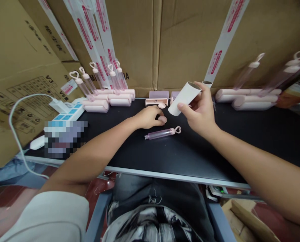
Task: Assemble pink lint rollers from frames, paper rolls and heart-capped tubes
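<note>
My right hand (202, 114) grips a white hollow tube (184, 99), tilted above the table with its open end up. The rim of a second white tube (207, 84) shows behind that hand; whether the hand holds it too is hidden. Low over the table, my left hand (148, 117) has its thumb and fingers curled around a pink round cap (162, 119). Another pink round cap (162, 105) is by its index finger. Just beyond lies an open pink case (155, 102). A clear pink stick with a heart-shaped loop (162, 133) lies nearer to me.
Finished-looking pink rollers (96, 106) with upright handles stand at the left back. More pink rollers (255, 102) are at the right, beside a bottle (297, 89). A power strip (66, 116) with a white cable lies left. Cardboard (132, 43) walls the table's back.
</note>
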The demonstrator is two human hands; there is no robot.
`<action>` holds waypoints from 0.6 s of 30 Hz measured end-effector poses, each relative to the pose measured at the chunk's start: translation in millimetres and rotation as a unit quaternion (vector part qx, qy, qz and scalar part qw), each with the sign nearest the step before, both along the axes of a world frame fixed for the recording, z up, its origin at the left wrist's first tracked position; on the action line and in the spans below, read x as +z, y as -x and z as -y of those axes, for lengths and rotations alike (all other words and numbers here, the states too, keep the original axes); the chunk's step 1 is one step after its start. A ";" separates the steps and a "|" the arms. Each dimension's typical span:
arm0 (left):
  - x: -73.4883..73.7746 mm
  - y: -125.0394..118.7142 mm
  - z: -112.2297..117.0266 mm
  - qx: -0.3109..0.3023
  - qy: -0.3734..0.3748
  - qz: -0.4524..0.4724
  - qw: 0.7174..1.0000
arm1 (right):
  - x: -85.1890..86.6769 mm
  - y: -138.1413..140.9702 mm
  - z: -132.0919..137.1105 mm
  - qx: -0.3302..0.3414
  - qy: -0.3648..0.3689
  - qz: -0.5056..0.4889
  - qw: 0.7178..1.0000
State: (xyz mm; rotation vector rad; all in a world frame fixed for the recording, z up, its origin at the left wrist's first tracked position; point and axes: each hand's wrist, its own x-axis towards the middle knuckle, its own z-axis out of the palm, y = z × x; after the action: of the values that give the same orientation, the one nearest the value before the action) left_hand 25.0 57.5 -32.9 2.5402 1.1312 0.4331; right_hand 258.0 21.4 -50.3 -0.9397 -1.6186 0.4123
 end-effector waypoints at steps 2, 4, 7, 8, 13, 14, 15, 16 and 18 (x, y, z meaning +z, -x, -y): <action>3.1 2.3 2.2 0.005 0.010 0.056 0.998 | -0.3 -0.1 -0.3 -0.002 0.000 -0.013 1.000; 7.7 5.0 4.7 -0.014 0.018 0.112 0.993 | -0.7 -0.9 -2.1 -0.002 -0.010 -0.020 1.000; 13.5 8.2 7.7 -0.069 0.032 0.150 0.986 | -0.6 -3.2 -6.0 0.005 -0.036 -0.022 0.999; 14.6 8.9 8.4 -0.081 0.049 0.164 0.982 | -0.2 -3.9 -7.0 0.007 -0.045 -0.022 0.999; 13.8 9.6 10.0 -0.079 0.153 0.230 0.958 | 1.3 -4.5 -6.9 -0.004 -0.042 -0.003 0.999; 13.4 9.5 10.2 -0.075 0.161 0.230 0.957 | 1.2 -3.8 -6.0 -0.006 -0.035 0.000 0.999; 13.1 9.5 10.3 -0.074 0.167 0.232 0.955 | 1.0 -3.0 -5.1 -0.006 -0.029 0.001 1.000; 12.9 9.5 10.4 -0.075 0.172 0.238 0.953 | 0.7 -2.1 -4.2 -0.004 -0.026 0.000 1.000; 13.0 9.8 10.2 -0.081 0.180 0.258 0.946 | 0.2 -0.1 -2.6 0.003 -0.025 -0.006 1.000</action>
State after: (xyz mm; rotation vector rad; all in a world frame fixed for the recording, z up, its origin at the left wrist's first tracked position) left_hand 15.2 47.3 -20.0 2.0112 0.7204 0.7206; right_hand 258.1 24.0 -50.2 -0.8944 -1.6141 0.3789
